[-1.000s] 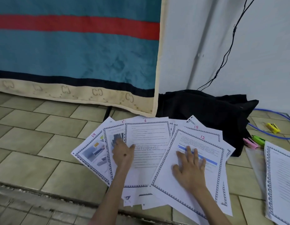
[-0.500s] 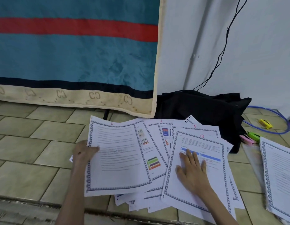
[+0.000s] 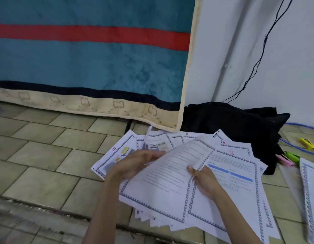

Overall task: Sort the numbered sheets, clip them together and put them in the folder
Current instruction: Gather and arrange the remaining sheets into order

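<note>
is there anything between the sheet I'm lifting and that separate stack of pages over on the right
Nothing upright blocks it. The lifted sheet, gripped by the left hand and right hand, would pass over sheet 12 and floor tile before reaching the right stack.

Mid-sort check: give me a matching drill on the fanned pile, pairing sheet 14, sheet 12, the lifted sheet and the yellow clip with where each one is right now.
Things:
1. sheet 14
2. sheet 12
3. lifted sheet
4. yellow clip

Places:
A. on the floor tiles at far right, by the blue cable
B. held between both hands, curling above the pile
C. left end of the fan
D. right side of the fan, partly under the right hand

Pairs: 1-C, 2-D, 3-B, 4-A
</note>
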The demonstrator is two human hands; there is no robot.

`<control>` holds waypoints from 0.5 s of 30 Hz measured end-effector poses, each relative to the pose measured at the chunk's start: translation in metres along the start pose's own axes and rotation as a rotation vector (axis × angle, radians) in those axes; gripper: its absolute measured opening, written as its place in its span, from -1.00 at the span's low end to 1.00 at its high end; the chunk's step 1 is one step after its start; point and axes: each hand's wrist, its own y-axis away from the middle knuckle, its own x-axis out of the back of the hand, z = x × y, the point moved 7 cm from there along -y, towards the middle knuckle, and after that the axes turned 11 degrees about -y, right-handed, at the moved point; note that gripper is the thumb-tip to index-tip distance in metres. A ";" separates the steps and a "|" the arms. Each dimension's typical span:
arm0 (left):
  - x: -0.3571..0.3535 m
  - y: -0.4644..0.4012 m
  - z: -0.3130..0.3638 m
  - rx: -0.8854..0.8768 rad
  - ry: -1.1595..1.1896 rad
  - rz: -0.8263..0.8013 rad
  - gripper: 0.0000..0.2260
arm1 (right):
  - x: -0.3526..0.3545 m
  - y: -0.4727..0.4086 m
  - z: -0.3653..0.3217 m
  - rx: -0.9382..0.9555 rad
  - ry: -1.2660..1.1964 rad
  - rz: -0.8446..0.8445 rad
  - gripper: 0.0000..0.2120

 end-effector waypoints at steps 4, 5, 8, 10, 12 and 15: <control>0.041 0.000 -0.030 0.146 -0.069 0.586 -0.60 | 0.018 -0.009 0.008 -0.004 -0.096 0.020 -0.39; 0.053 0.008 -0.038 0.251 -0.209 0.761 -0.71 | 0.016 -0.010 0.006 0.005 -0.122 -0.016 -0.46; 0.070 0.017 -0.062 0.475 -0.303 0.907 -0.48 | 0.010 -0.011 0.006 -0.018 -0.129 -0.057 -0.58; 0.068 0.011 -0.062 0.455 -0.257 0.829 -0.49 | 0.013 -0.012 0.006 -0.001 -0.109 -0.032 -0.61; 0.060 0.003 -0.058 0.403 -0.314 0.716 -0.70 | 0.014 -0.011 0.006 0.008 -0.060 -0.036 -0.74; 0.067 0.013 -0.057 0.389 -0.319 0.749 -0.77 | 0.016 -0.007 0.007 -0.004 -0.125 -0.004 -0.71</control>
